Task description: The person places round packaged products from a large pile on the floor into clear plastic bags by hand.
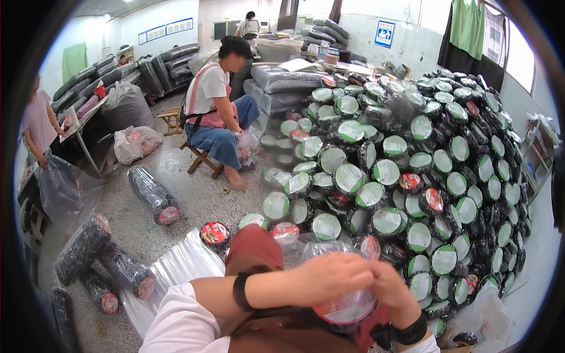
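Over my lap, both hands meet above a plastic-wrapped round package with a red-rimmed label point(344, 306). My left hand point(333, 276) crosses from the left, its fingers bent against the other hand. My right hand point(390, 282) comes from the right, fingers together at the same spot. Clear plastic film point(329, 250) shows behind the hands and around the package; whether the fingers pinch it is too blurred to tell. A large heap of round black packages with green-and-white labels point(348, 178) rises in front and to the right. A red-labelled package point(215, 233) lies beside my knee.
Clear plastic sleeves point(190, 256) lie on the floor at left, near bagged stacks of packages point(152, 194). A co-worker point(216, 97) sits on a wooden stool point(201, 161) beyond. Another person point(42, 119) stands at far left by a table point(84, 121). A plastic bag point(481, 320) lies at lower right.
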Demonstrator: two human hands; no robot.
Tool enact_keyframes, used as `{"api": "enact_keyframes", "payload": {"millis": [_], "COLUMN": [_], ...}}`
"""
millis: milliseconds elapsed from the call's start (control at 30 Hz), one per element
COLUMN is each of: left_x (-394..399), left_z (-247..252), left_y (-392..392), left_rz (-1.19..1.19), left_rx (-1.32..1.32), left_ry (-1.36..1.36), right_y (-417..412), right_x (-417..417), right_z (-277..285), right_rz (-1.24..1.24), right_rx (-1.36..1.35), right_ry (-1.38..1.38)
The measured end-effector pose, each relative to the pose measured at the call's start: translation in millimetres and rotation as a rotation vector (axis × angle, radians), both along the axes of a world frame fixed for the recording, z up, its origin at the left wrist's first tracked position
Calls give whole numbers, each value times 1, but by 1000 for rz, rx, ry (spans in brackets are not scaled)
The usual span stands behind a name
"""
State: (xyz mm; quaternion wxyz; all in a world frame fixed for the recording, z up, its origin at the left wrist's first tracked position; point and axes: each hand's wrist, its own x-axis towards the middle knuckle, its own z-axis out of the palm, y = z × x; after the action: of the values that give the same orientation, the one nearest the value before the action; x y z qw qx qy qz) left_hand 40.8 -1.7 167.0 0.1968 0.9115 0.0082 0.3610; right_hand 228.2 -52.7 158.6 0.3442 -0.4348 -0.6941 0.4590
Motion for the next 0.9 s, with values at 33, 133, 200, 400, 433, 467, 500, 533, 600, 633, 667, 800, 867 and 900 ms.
{"api": "enact_keyframes", "payload": {"millis": [33,133,200,400,433,467,500,533,600,633,667,800,867,900], "left_x": [-1,2,0,-36,-49,-58,-62,-66,-66,-69,-62,-23,-4,4], "left_z": [2,3,15,1,-24,-49,-65,-76,-76,-59,-44,-13,-19,-25], "left_y": [6,15,12,19,18,12,8,4,5,9,9,4,-6,-15], "left_rz": [190,206,201,74,95,115,43,57,104,158,232,35,104,141], "left_rx": [269,510,608,542,446,369,300,208,61,13,-8,-1454,-1111,-763], "left_ry": [-7,-113,-141,476,548,594,415,406,311,235,9,-257,-88,-50], "right_y": [0,-2,1,25,23,16,17,18,11,15,16,13,10,9], "right_x": [-2,-7,-5,29,40,53,62,62,62,58,49,-16,-23,-23], "right_z": [-5,8,37,16,-16,-46,-56,-57,-54,-42,-22,41,43,40], "right_rz": [11,-124,-106,-79,-78,-119,-165,-167,-173,-188,-198,-133,-165,-186], "right_rx": [3,-254,362,1031,1041,1008,985,981,940,972,992,1062,1099,1106], "right_ry": [-6,262,-215,-818,-818,-802,-780,-777,-836,-816,-806,-733,-782,-805]}}
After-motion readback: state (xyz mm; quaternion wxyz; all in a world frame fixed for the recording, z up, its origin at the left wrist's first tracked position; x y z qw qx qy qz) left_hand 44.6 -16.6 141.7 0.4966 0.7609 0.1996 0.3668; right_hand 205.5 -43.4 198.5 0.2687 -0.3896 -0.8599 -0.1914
